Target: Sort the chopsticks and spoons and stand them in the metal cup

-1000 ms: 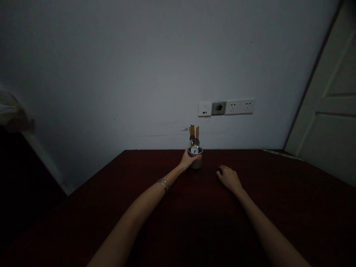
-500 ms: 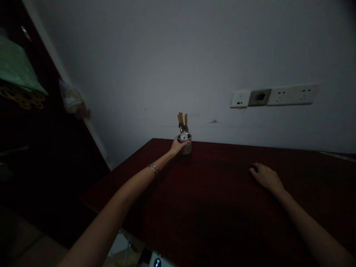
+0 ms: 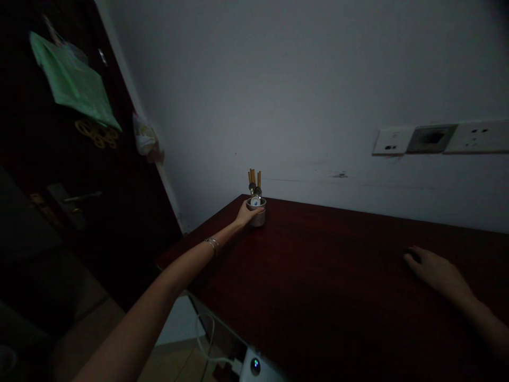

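My left hand (image 3: 247,214) is closed around the side of a grey utensil holder (image 3: 259,218) with small perforations. The thumb lies across its front, and the other fingers are hidden behind it. Upright in the holder are several wooden chopsticks (image 3: 253,176), metal spoons (image 3: 257,191) and a white spoon (image 3: 255,201) with a blue mark. The holder is near the far left corner of a dark red table (image 3: 310,254); whether its base touches the tabletop is hard to tell. Over the table's right part, my right hand (image 3: 437,273) holds nothing, thumb and fingers apart.
Behind the table is a pale wall (image 3: 298,95) with a row of sockets (image 3: 433,139). A dark door (image 3: 131,212) on the left carries a green cloth (image 3: 75,82); a plastic bag (image 3: 146,139) hangs beside it. Below the front edge are a white device (image 3: 258,366) and a cable (image 3: 202,339).
The view has turned left. My left hand has shifted the utensil holder leftward, closer to the table's far left corner. My right hand appears farther right, still over the table.
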The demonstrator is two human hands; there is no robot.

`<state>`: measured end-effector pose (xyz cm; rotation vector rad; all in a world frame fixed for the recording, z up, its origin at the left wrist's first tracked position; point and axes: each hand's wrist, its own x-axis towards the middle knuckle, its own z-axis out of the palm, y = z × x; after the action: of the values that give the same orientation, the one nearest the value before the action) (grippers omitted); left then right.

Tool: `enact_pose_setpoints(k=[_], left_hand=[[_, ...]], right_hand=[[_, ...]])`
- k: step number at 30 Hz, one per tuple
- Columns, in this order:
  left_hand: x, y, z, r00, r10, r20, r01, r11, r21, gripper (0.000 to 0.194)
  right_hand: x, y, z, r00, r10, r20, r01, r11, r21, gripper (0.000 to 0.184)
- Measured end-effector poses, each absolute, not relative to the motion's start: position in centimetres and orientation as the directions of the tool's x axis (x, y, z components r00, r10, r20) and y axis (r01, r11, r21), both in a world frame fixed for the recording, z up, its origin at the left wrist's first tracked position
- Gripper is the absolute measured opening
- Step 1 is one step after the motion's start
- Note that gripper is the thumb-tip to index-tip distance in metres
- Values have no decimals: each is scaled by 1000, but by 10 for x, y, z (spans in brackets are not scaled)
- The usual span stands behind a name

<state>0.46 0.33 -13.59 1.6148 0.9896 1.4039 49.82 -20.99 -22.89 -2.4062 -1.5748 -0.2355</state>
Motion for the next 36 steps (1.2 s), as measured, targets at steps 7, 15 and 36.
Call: enact_pose_setpoints(k=[7,15,36], left_hand=[[1,4,-147,118,894,432,108,-444,889,64],[-2,-3,-147,102,904,416,96,-425,900,62],[-2,3,-159,71,910,409,123,-415,902,74]], right_hand=[[503,-208,-232,404,880,251,915,-385,-122,57],[502,-210,-231,381,881,280,924,-356,-139,56],[499,-210,-230,365,889,277,931,-348,-110,56]])
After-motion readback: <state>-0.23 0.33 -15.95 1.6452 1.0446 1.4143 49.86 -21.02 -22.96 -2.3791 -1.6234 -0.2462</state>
